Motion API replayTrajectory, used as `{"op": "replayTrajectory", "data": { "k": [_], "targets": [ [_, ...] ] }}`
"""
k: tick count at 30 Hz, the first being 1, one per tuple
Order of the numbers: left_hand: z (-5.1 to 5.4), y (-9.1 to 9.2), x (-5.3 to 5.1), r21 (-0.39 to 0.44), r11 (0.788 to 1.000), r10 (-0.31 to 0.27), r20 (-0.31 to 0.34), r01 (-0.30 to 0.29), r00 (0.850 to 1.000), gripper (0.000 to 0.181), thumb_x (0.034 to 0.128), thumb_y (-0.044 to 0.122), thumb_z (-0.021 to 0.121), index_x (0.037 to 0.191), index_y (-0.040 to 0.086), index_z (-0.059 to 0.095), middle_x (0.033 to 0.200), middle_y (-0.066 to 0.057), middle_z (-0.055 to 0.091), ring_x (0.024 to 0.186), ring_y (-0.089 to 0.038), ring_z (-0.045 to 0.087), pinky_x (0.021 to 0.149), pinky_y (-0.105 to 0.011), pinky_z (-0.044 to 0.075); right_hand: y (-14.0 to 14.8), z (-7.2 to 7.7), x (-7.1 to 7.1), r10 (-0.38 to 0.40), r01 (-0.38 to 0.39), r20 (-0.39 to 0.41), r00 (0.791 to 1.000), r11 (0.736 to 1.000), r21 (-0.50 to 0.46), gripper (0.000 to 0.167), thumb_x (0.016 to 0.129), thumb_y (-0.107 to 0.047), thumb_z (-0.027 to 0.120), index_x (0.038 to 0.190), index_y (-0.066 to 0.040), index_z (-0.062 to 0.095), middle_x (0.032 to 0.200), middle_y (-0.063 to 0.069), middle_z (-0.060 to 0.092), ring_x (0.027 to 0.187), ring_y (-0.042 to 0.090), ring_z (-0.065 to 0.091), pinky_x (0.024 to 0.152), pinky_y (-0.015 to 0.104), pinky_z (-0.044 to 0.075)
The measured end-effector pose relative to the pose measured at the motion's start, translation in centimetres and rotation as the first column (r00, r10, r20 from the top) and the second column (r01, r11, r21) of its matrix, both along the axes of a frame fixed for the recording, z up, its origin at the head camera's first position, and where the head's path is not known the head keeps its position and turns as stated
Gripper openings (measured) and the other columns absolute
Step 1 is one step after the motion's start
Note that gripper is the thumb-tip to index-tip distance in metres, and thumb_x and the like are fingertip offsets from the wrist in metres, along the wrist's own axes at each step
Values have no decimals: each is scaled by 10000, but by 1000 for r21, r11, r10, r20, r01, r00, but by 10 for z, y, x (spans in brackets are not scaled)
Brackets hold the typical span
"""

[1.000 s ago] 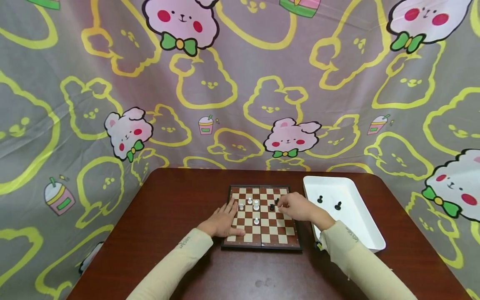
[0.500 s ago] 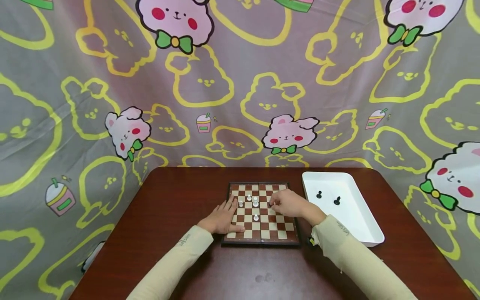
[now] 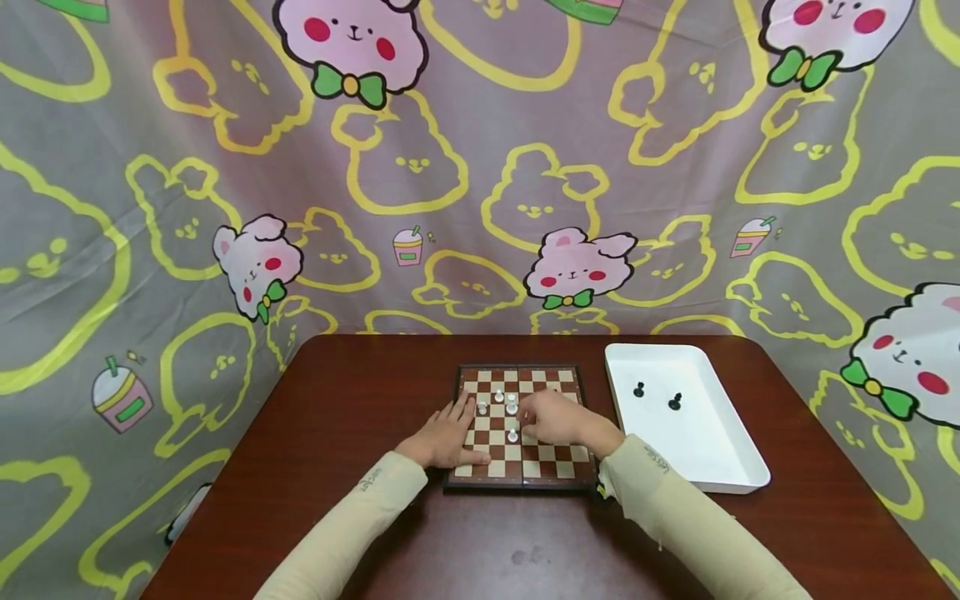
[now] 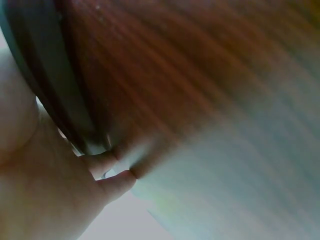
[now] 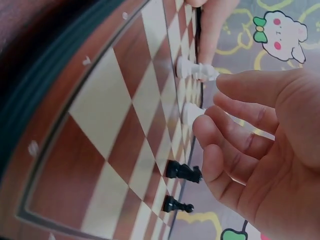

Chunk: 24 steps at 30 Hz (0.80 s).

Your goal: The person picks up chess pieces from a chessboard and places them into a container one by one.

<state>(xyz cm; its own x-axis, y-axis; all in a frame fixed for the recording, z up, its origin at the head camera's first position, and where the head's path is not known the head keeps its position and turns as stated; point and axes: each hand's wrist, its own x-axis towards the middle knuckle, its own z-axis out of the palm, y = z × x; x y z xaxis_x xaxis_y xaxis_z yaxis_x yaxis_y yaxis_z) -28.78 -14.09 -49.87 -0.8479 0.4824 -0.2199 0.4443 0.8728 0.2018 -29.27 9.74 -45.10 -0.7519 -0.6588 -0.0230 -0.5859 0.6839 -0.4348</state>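
Note:
A folding chessboard [image 3: 491,471] lies on the table with a few white pieces on its left half. My left hand [image 3: 445,437] rests spread on the board's left edge. My right hand [image 3: 558,419] hovers over the middle, fingertips beside a white rook-like piece [image 3: 512,404] and a white pawn [image 3: 513,435]. In the right wrist view, the thumb and bent fingers stand apart, close to two white pieces, with no piece plainly held between them. A black knight [image 5: 183,171] and a black pawn [image 5: 177,205] stand on the board past the fingers.
A white tray [image 3: 720,446] stands right of the board. Inside it are two black pawns, one of them [image 3: 639,389] near the far left wall. The brown table [image 3: 360,379] ends at a patterned curtain [image 3: 480,192].
My right hand has moved left across the board, from the black pieces on its right half to the white ones near the middle. My left hand has stayed in place.

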Motion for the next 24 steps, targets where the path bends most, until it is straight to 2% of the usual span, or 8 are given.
{"op": "replayTrajectory", "data": {
  "k": [5, 8, 13, 16, 20, 24],
  "targets": [
    [0, 0, 0, 6, 1000, 6, -2, -6, 1000, 1090, 805, 741, 484, 1523, 38, 60, 1570, -153, -36, 1405, -362, 136, 1070, -530, 231, -6, -6, 1, 18, -18, 1, 1000, 1000, -13, 165, 881, -105, 650, 1037, -63, 685, 725, -65, 605, 594, 57, 533, 588, 281, 466],
    [0, 0, 0, 5, 1000, 13, -8, -13, 1000, 1089, 806, 739, 486, 1521, 31, 70, 1570, -157, -27, 1405, -362, 138, 1068, -530, 234, -10, -11, -1, 45, -45, -24, 999, 999, -1, 151, 894, -133, 652, 1032, -87, 691, 720, -89, 592, 582, 39, 514, 574, 257, 456],
    [1, 1, 1, 0, 1000, 14, -9, -14, 1000, 1086, 808, 736, 486, 1521, 29, 74, 1570, -156, -22, 1405, -361, 139, 1067, -530, 236, -15, -18, -2, 87, -86, -72, 994, 996, 13, 53, 900, -135, 657, 934, -134, 698, 764, -94, 612, 635, 25, 530, 602, 249, 462],
    [1, 1, 0, -3, 1000, 12, -12, -12, 1000, 1086, 807, 737, 486, 1522, 33, 70, 1571, -154, -23, 1405, -361, 139, 1067, -532, 237, -16, -19, -2, 101, -100, -76, 992, 995, 16, 63, 907, -120, 644, 871, -147, 689, 758, -94, 612, 637, 28, 525, 611, 249, 461],
    [-1, 1, -1, -12, 1000, 3, -20, -3, 1000, 1091, 804, 746, 478, 1522, 33, 71, 1569, -160, -21, 1404, -361, 140, 1065, -530, 242, -11, -16, -1, 97, -96, -70, 993, 995, 19, 98, 920, -116, 624, 850, -153, 681, 744, -104, 598, 617, 24, 499, 603, 249, 446],
    [-2, 1, -1, -8, 1000, -4, -24, 4, 1000, 1092, 804, 745, 479, 1520, 26, 75, 1568, -168, -17, 1402, -367, 145, 1062, -533, 246, 3, -2, -1, 66, -66, -76, 995, 998, 6, 95, 935, -112, 603, 890, -129, 686, 755, -91, 591, 589, 42, 472, 587, 272, 430]
  ]
}}
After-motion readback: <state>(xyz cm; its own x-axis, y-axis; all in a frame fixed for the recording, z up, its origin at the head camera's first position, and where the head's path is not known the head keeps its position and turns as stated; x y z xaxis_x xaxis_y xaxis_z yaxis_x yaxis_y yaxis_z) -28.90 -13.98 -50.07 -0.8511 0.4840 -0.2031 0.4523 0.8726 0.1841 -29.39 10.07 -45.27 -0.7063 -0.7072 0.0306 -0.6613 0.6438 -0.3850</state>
